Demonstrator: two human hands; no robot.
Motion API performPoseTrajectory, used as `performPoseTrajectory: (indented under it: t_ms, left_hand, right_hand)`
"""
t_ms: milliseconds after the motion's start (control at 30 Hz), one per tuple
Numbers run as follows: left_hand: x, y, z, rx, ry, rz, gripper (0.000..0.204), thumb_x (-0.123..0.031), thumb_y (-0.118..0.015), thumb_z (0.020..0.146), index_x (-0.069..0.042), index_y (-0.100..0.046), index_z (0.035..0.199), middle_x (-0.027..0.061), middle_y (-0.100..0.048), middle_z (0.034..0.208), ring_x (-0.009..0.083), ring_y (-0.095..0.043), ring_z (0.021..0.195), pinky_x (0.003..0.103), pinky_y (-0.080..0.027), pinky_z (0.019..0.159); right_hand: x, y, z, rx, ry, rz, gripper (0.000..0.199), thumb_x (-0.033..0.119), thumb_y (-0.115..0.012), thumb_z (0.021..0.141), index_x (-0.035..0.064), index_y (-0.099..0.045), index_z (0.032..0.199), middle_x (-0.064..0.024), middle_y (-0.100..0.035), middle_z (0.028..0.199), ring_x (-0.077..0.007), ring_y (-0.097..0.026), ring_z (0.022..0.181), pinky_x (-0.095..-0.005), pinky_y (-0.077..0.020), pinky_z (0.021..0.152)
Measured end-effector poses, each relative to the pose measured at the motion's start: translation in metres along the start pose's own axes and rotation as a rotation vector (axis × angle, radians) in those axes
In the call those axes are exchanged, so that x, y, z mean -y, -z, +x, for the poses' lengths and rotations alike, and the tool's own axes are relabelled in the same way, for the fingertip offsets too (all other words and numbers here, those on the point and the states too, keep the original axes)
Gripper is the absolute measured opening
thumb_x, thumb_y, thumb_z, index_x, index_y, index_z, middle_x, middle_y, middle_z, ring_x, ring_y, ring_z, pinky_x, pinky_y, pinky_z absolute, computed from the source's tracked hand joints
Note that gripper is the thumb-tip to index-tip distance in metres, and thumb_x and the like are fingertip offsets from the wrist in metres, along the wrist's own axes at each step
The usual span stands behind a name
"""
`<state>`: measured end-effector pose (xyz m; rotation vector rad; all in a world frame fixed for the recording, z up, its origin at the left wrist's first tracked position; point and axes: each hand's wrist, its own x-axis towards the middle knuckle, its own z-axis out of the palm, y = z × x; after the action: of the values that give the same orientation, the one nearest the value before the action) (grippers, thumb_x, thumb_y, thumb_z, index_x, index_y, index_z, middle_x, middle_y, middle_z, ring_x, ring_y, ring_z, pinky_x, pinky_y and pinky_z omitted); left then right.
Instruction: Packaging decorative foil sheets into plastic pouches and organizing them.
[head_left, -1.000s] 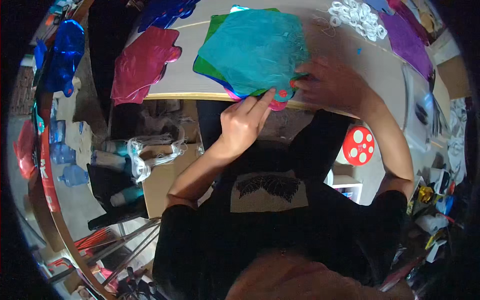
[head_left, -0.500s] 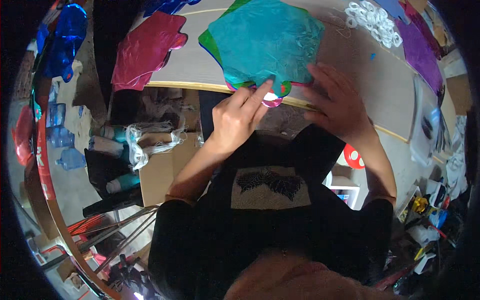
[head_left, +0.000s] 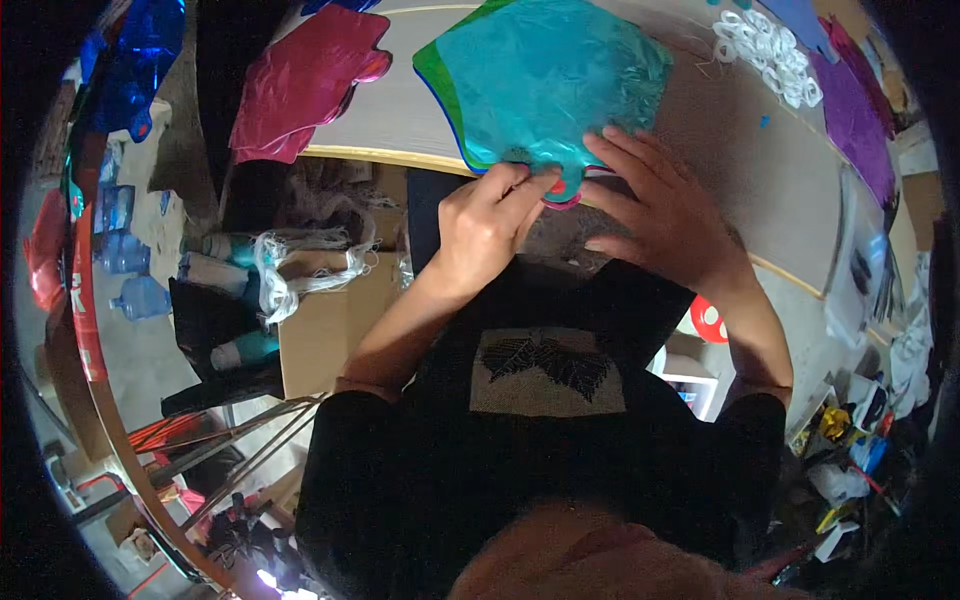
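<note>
The left hand (head_left: 487, 222) is pinched together on the lower tip of a stack of flat foil balloons (head_left: 550, 90), thumb and fingers closed on the small neck where teal, green and pink layers meet. The right hand (head_left: 660, 205) lies spread and flat, fingers apart, pressing down on the same lower tip and on the desk (head_left: 740, 170) beside it. The stack sits at the near edge of the desk, its tip just over that edge, the teal sheet on top and a green one showing at its left side.

Toward the desk's left end lies a magenta foil balloon (head_left: 305, 80), hanging partly over the near edge. At the far right there is a heap of small white rings (head_left: 770, 45), and a purple foil sheet (head_left: 855, 115) lies by the right edge. Between the stack and the rings the desk surface is bare.

Below the near edge stands a brown cardboard box (head_left: 325, 320). A blue foil balloon (head_left: 140, 60) hangs off to the far left.
</note>
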<state>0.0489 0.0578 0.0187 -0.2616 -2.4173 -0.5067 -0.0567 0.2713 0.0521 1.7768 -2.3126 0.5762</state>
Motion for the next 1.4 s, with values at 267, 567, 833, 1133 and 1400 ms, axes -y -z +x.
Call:
performPoseTrajectory:
  t_ms: [267,567,833,1133,1400]
  left_hand:
    - [0.015,0.008,-0.02,-0.136,-0.28,-0.004,0.034,-0.017,-0.071,0.067,-0.013,-0.073,0.1,0.0003,-0.058,0.081,0.013,-0.061,0.069,0.026,-0.048,0.058]
    - [0.028,0.018,-0.036,-0.214,-0.302,-0.047,0.032,-0.014,-0.067,0.068,-0.012,-0.072,0.1,0.0004,-0.06,0.079,0.0136,-0.058,0.064,0.026,-0.044,0.053]
    - [0.036,0.024,-0.049,-0.197,-0.262,0.008,0.032,-0.013,-0.067,0.067,-0.01,-0.072,0.099,0.0001,-0.063,0.081,0.0116,-0.058,0.063,0.024,-0.042,0.054]
    - [0.061,0.072,-0.004,-0.315,0.296,-0.171,0.024,-0.003,-0.07,0.078,0.001,-0.067,0.102,0.0153,-0.067,0.093,0.0288,-0.065,0.086,0.036,-0.053,0.078]
    - [0.114,0.053,0.059,-0.078,0.169,0.044,0.034,-0.014,-0.066,0.085,0.0,-0.061,0.116,0.0229,-0.062,0.117,0.0402,-0.062,0.102,0.044,-0.051,0.087]
  right_hand:
    - [0.001,0.032,0.056,0.224,0.282,0.075,0.064,0.031,-0.078,0.064,0.0137,-0.059,0.122,-0.0134,-0.037,0.149,-0.0335,-0.031,0.14,-0.0483,-0.0275,0.114]
    - [0.013,-0.009,0.104,0.222,0.476,0.22,0.056,0.022,-0.079,0.062,0.0116,-0.061,0.114,-0.0142,-0.036,0.15,-0.0316,-0.032,0.141,-0.0476,-0.0259,0.115]
    - [0.023,-0.018,0.119,0.291,0.497,0.133,0.037,0.018,-0.076,0.062,0.0102,-0.061,0.094,-0.013,-0.037,0.15,-0.0301,-0.033,0.141,-0.0479,-0.0261,0.115]
    - [0.014,-0.03,0.122,0.224,0.625,0.059,0.01,0.018,-0.063,0.076,0.0093,-0.058,0.074,-0.0121,-0.048,0.142,-0.0269,-0.041,0.136,-0.0466,-0.0299,0.115]
    - [-0.036,0.017,0.115,0.119,0.145,0.027,0.065,0.036,-0.068,0.084,0.0094,-0.047,0.138,-0.0149,-0.039,0.148,-0.0329,-0.032,0.14,-0.047,-0.0242,0.116]
